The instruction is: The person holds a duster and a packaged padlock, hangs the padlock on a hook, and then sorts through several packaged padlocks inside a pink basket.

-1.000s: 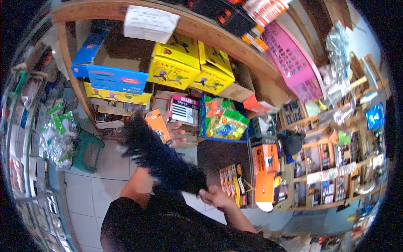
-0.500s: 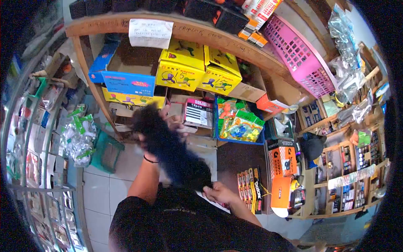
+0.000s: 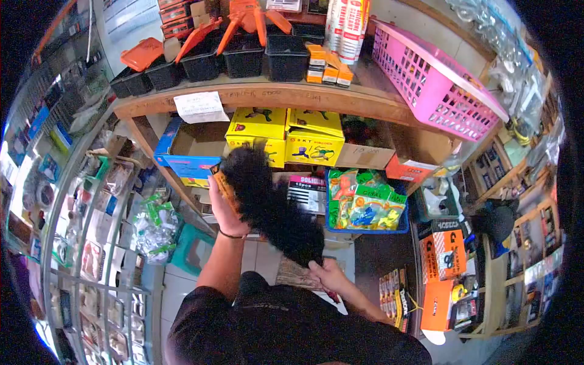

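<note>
The right hand (image 3: 326, 274) is closed around the lower end of a black fluffy feather duster (image 3: 274, 204), low in the middle of the view, just above the person's black shirt. The duster goes up and to the left from this hand, and its bushy top stands in front of the second shelf, just beside the yellow cardboard boxes (image 3: 286, 137). The left hand (image 3: 222, 204) is raised to the same shelf and is wrapped around a small flat orange box (image 3: 220, 181); the box is partly hidden behind the duster, so I cannot tell how much of it the fingers cover. A thin dark band sits on the left wrist.

To the left of the yellow boxes an open blue cardboard box (image 3: 182, 152) stands on the shelf. To the right, lower, there is a blue tray with green and orange plastic packets (image 3: 365, 204). The long wooden shelf board (image 3: 340, 100) above carries a white paper note (image 3: 199, 107), a row of black plastic bins with orange lids (image 3: 243, 52), and a pink plastic basket (image 3: 435, 79) that lies tilted at the right end. On the floor at the left a green plastic stool (image 3: 191, 249) stands near a wire rack with small packets (image 3: 91, 243)
</note>
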The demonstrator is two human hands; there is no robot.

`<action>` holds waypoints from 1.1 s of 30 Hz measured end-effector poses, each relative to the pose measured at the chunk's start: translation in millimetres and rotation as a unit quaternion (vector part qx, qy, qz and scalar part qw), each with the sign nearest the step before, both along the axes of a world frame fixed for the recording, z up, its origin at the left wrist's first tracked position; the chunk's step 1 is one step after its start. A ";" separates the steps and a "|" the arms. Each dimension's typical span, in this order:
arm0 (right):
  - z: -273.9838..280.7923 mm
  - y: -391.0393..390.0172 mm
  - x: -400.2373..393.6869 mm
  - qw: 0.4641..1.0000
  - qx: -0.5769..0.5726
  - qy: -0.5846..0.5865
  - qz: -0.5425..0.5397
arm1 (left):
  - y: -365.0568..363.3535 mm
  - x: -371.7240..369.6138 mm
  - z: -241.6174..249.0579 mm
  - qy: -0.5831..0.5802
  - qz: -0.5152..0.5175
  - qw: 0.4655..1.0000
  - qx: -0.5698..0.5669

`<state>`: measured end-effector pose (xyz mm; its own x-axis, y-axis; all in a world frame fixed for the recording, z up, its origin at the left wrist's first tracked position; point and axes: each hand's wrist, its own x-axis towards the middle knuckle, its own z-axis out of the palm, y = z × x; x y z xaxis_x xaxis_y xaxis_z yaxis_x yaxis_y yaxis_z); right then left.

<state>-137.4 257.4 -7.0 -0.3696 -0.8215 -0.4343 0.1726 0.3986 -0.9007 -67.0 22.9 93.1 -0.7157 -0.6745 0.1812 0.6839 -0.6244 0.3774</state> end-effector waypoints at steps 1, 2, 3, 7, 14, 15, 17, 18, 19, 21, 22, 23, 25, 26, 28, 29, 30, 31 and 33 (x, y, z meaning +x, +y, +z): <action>7.4 -1.2 -3.1 1.000 0.001 -0.006 0.018 | 2.0 -8.8 7.0 -0.037 0.062 0.997 0.036; 2.0 0.2 -5.0 1.000 -0.004 -0.010 0.017 | -3.1 -13.3 7.6 -0.041 0.061 0.997 0.030; -5.8 1.7 -6.5 0.995 -0.046 0.062 0.067 | -8.5 -16.1 7.5 0.029 -0.047 0.996 -0.067; -1.3 11.5 -17.4 0.995 -0.056 0.080 0.020 | 8.4 -22.3 23.2 0.132 -0.163 0.964 -0.163; 19.1 -2.4 -10.4 0.983 -0.104 0.142 -0.045 | 4.0 -39.9 38.7 0.056 -0.161 0.976 -0.136; 18.2 -1.8 -9.1 0.992 -0.074 0.076 -0.074 | 6.3 -37.8 40.4 0.036 -0.137 0.980 -0.138; 17.0 -3.0 -6.0 0.991 -0.074 0.094 -0.065 | 14.6 -51.5 47.3 0.000 0.015 0.998 -0.056; 16.3 -4.2 -4.9 0.989 -0.079 0.111 -0.056 | 17.7 -47.8 47.6 0.036 -0.067 0.994 -0.072; 15.2 -5.4 -4.3 0.987 -0.084 0.127 -0.047 | 12.1 -49.7 41.6 0.037 -0.070 0.994 -0.071; -0.2 -5.0 -4.0 0.972 -0.110 0.204 -0.047 | -5.5 -56.8 27.8 0.017 -0.124 0.957 -0.263; -4.7 -5.5 -4.9 0.949 -0.135 0.281 -0.043 | -9.5 -60.3 27.5 0.010 -0.149 0.923 -0.356; -6.1 -5.5 -7.4 0.948 -0.135 0.284 -0.048 | -8.1 -61.8 25.8 0.014 -0.152 0.921 -0.358; 6.1 -6.9 -8.9 0.985 0.025 0.140 -0.102 | 20.2 -50.8 61.3 0.102 -0.152 0.980 0.076; 8.1 -8.0 -7.5 0.984 0.025 0.142 -0.103 | 17.4 -55.3 53.4 0.116 -0.134 0.983 0.055; 10.0 -11.2 -2.6 0.974 -0.082 0.210 -0.028 | -18.5 -68.7 14.0 0.157 -0.230 0.955 -0.099; 11.8 -12.3 -2.2 0.974 -0.082 0.210 -0.027 | -30.8 -72.5 3.8 0.191 -0.318 0.894 -0.250; 13.8 -13.0 -1.7 0.969 -0.095 0.222 -0.059 | -31.5 -74.7 4.5 0.214 -0.341 0.885 -0.233; 16.6 -13.0 -0.2 0.962 -0.106 0.233 -0.091 | -20.6 -67.6 15.8 0.213 -0.341 0.886 -0.232; 22.5 -14.4 3.4 0.983 -0.045 0.099 -0.145 | 12.7 -47.8 47.9 0.092 -0.128 0.986 0.048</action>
<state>-134.0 243.1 15.5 -0.6636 -0.7013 -0.2604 0.0851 0.2751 -0.9576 -114.8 35.6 141.0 -0.8259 -0.4958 0.2683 0.5503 -0.8126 0.1922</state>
